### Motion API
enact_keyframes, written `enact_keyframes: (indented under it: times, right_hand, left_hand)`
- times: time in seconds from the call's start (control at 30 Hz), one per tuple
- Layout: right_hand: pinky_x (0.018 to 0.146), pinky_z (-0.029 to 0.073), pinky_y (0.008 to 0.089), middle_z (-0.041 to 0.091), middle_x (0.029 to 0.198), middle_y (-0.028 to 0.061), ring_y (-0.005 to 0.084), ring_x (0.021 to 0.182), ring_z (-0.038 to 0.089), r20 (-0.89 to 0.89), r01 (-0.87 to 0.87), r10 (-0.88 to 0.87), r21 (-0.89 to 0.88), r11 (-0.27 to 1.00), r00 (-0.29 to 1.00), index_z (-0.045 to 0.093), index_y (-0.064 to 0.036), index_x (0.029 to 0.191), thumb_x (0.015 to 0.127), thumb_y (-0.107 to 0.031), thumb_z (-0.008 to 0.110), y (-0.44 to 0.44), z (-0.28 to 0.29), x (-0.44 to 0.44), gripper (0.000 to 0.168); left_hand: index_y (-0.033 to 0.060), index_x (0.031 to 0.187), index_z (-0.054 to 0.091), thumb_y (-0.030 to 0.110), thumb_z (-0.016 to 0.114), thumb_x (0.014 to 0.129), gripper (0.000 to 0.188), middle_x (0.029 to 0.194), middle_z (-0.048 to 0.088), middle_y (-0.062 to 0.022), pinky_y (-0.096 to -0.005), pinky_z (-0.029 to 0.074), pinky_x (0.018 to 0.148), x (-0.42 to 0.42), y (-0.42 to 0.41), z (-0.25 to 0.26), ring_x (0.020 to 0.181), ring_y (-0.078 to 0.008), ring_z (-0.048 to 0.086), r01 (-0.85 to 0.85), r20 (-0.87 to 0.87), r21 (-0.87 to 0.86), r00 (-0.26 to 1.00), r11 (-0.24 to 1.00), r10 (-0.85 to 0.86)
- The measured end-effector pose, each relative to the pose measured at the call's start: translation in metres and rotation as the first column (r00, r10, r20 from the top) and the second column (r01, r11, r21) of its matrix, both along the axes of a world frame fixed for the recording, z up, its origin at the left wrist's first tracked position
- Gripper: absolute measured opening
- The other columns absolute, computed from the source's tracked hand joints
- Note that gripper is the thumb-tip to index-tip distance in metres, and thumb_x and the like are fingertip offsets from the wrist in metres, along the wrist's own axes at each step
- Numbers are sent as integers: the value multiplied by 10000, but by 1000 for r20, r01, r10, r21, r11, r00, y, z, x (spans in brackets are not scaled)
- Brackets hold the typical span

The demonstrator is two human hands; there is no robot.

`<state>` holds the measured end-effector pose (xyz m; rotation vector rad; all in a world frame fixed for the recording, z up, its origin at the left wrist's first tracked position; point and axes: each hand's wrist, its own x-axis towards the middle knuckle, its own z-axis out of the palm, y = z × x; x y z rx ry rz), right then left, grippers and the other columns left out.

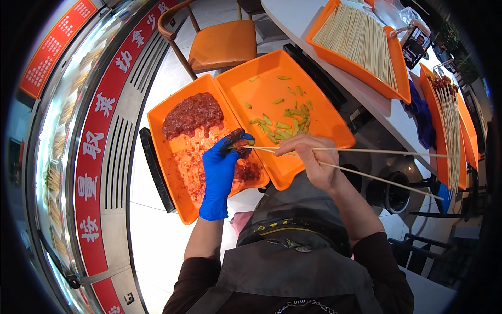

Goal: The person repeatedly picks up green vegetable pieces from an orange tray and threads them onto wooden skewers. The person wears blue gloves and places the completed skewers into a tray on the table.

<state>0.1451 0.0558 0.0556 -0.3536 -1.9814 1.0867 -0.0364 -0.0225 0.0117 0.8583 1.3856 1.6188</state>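
My left hand (219,165), in a blue disposable glove stained dark at the fingertips, pinches a piece of raw marinated meat (244,150) with a bit of green pepper at its side. My bare right hand (313,159) grips two long bamboo skewers (372,152); their tips meet the meat at my left fingers. Beneath my left hand lies an orange tray (157,117) with a mound of red marinated meat (194,114) and smears of red sauce. Adjoining it on the right, another orange tray (259,94) holds several green pickled peppers (284,125).
On the white table (286,15) stands an orange bin of bare bamboo skewers (351,39), beside a propped phone (415,47). Loaded skewers (445,88) lie in a bin farther right. An orange-seated chair (223,43) is beyond the trays; a lit display cabinet (62,141) runs along the left.
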Motion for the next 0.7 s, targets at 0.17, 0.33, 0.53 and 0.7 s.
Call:
enact_keyframes:
  times: [0.17,0.33,0.53,0.7]
  right_hand:
    - [586,467,284,594,740,128,253,684,604,-39,17,-13,111,994,999,563,38,799,861,-92,451,-3,-7,-3,182]
    - [585,475,292,594,741,124,255,696,609,-68,27,-17,146,989,998,566,33,803,851,-74,463,-4,-15,-4,156]
    - [590,480,294,597,753,121,262,704,610,-47,62,-52,219,974,998,567,27,800,831,-55,484,-6,-17,-5,122]
    - [612,481,297,602,749,120,265,719,612,-43,71,-64,196,978,997,576,24,810,823,-35,480,-9,-16,-5,114]
  left_hand:
    - [-75,1050,533,-29,449,767,299,926,612,-155,-257,482,697,-1,-1,1,811,-185,598,-24,84,-64,996,998,29]
    - [-72,1039,542,16,469,789,275,937,614,-141,-237,471,698,-3,-2,12,818,-168,596,23,171,-110,985,994,-4]
    - [-71,1087,508,30,440,791,320,994,594,-142,-250,467,741,-6,-7,20,891,-182,580,91,244,-74,967,993,-70]
    - [-68,1109,493,34,416,792,342,1035,577,-149,-266,467,777,-5,-7,13,926,-199,576,68,237,-54,970,996,-53]
